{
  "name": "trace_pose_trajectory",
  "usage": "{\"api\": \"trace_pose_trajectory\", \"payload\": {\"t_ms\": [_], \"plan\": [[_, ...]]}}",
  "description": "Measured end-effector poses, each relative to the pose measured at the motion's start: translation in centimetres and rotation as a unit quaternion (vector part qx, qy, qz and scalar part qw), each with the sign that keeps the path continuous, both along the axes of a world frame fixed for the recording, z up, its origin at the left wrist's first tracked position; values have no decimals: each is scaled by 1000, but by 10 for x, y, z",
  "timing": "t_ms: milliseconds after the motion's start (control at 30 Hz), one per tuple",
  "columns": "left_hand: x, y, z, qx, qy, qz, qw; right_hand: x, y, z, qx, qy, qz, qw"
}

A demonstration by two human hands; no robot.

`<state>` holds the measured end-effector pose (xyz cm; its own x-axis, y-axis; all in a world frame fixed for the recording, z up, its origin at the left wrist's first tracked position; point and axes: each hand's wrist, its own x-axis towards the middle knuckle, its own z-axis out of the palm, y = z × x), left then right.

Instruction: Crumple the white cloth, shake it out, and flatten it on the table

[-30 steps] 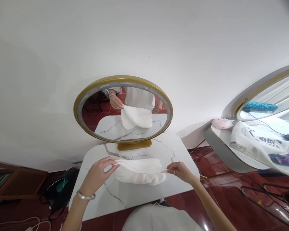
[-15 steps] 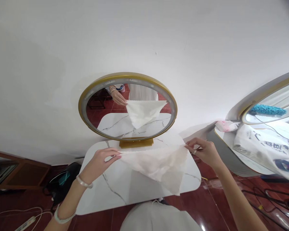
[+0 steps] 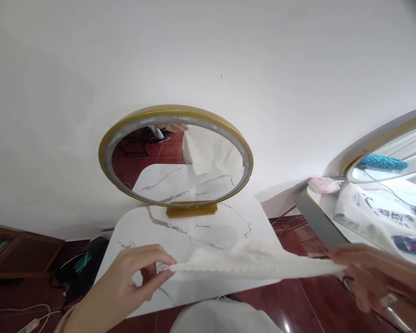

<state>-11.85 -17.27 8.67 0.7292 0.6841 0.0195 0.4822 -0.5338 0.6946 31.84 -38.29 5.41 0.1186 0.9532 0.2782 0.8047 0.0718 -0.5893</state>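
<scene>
A thin white cloth (image 3: 249, 266) is stretched between my two hands above the marble-patterned table (image 3: 135, 233). My left hand (image 3: 131, 277) pinches one end of it between thumb and fingertips. At the other end my right hand (image 3: 370, 273), smeared by motion, grips a corner past the table's right edge; a ring shows on one finger. The cloth's upper edge runs nearly level, and its far part is blurred. Behind it stands a round gold-rimmed mirror (image 3: 176, 159) on a gold base (image 3: 192, 210), reflecting the cloth and part of a hand.
On the right a second table (image 3: 314, 210) carries a pink-and-white packet (image 3: 324, 185), a white printed bag (image 3: 367, 208) and another mirror (image 3: 353, 169). A black bag (image 3: 79, 268) lies left, near a wooden cabinet (image 3: 24, 259). A power strip (image 3: 29, 326) lies on the red floor.
Both hands have come nearer to me with the cloth, the right also moving outward to the right. The cloth is pulled wider and no longer hangs as a triangle.
</scene>
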Motion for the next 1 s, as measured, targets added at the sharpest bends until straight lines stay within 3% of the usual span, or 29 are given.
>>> {"api": "trace_pose_trajectory", "payload": {"t_ms": [100, 200, 300, 367, 467, 533, 633, 733, 867, 1000], "plan": [[33, 19, -5, -57, -30, 40, 997, 15, 44, -11, -55, 107, -1, 993], [79, 52, -42, -44, -62, 106, 991, 20, 114, -51, -84, 196, -40, 976], [117, 75, -110, 19, -70, 219, 973, 7, 166, -124, -47, 246, -94, 964], [133, 76, -161, 77, -57, 253, 963, -11, 178, -181, 12, 228, -97, 969], [147, 63, -232, 112, 12, 170, 979, -44, 176, -253, -17, 116, -85, 990], [160, 57, -267, 124, 63, 107, 985, -63, 177, -282, -38, 60, -42, 997], [186, 62, -300, 158, 104, 80, 979, -78, 197, -298, -50, -25, -10, 998], [207, 76, -319, 171, 134, 129, 967, -80, 230, -291, -80, -126, -5, 989], [215, 90, -332, 162, 139, 177, 961, -73, 265, -281, -126, -197, 14, 972], [218, 97, -334, 187, 122, 201, 954, -64, 286, -284, -142, -203, 5, 969]]}}
